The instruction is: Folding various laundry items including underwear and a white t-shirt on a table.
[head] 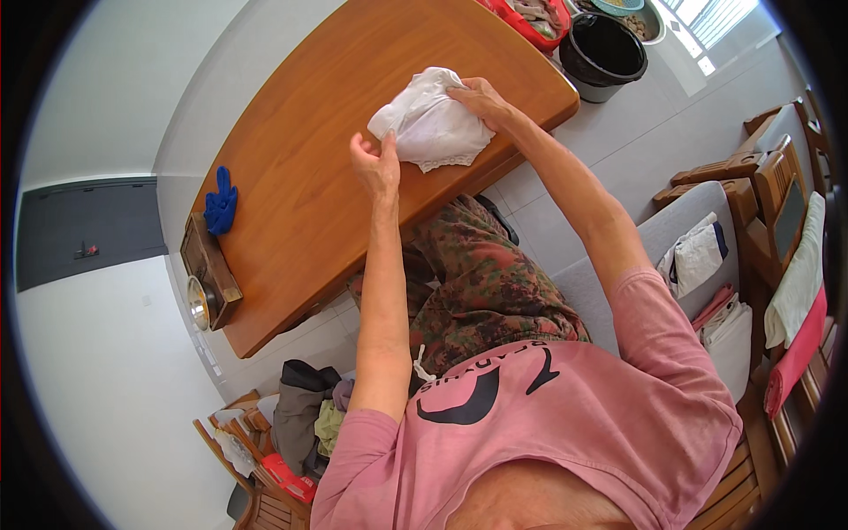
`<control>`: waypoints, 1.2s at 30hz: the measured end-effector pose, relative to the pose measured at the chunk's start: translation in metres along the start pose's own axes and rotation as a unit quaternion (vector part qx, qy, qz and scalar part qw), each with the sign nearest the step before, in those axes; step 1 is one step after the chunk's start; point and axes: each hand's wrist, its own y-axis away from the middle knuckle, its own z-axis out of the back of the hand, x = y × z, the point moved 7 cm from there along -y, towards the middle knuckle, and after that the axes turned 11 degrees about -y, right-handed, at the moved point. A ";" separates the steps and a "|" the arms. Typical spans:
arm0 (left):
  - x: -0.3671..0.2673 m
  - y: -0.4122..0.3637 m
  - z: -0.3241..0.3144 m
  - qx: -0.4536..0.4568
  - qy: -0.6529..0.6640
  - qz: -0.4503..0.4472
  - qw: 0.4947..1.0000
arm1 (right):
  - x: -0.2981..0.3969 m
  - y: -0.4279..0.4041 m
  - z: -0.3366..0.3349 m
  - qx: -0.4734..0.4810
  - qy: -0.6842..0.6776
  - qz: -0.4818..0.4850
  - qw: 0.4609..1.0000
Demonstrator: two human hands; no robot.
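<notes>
A white cloth garment with a lace edge lies bunched over the near part of the wooden table. My right hand grips its upper right side, thumb on top of the fabric and fingers partly hidden. My left hand is at the garment's left edge; its thumb touches the cloth, and the other fingers are curled and apart from it. Whether the left hand pinches any fabric cannot be made out. The lace edge faces me, near the table's front edge.
A blue cloth and a wooden box occupy the table's left end. A red bag and a black-lined bin stand by the right end. Folded clothes lie on the grey seat; more clothes are piled at lower left.
</notes>
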 end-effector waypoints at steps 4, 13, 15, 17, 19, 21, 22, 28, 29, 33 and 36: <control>0.016 0.015 -0.022 0.100 0.186 0.187 0.959 | 0.003 0.000 -0.001 0.005 0.021 0.037 0.999; 0.009 0.035 -0.042 0.171 0.316 0.182 0.915 | 0.037 0.001 -0.012 -0.063 0.387 0.233 0.890; 0.003 0.041 -0.041 0.159 0.297 0.196 0.921 | 0.039 -0.001 -0.012 -0.080 0.479 0.259 0.835; 0.000 0.045 -0.035 0.208 0.204 0.181 0.939 | 0.036 -0.001 -0.013 -0.084 0.470 0.250 0.842; -0.021 0.025 -0.012 0.052 0.015 0.012 0.998 | 0.050 0.001 -0.004 -0.091 0.497 0.248 0.827; -0.060 0.020 0.005 -0.012 -0.109 -0.142 0.984 | 0.044 -0.002 0.011 -0.063 0.487 0.161 0.856; -0.076 0.009 0.001 -0.013 -0.074 -0.253 0.964 | 0.039 -0.001 0.006 -0.048 0.459 0.192 0.866; -0.077 -0.046 -0.082 0.161 -0.119 -0.498 0.844 | 0.011 0.003 -0.016 -0.043 0.448 0.233 0.862; -0.077 -0.046 -0.093 0.238 -0.106 -0.477 0.840 | 0.012 0.006 -0.013 -0.041 0.443 0.222 0.867; -0.078 -0.050 -0.097 0.228 -0.070 -0.413 0.879 | 0.026 0.016 -0.007 -0.050 0.421 0.203 0.883; -0.068 -0.061 -0.090 0.211 -0.042 -0.339 0.916 | 0.034 0.028 -0.014 -0.092 0.478 0.126 0.864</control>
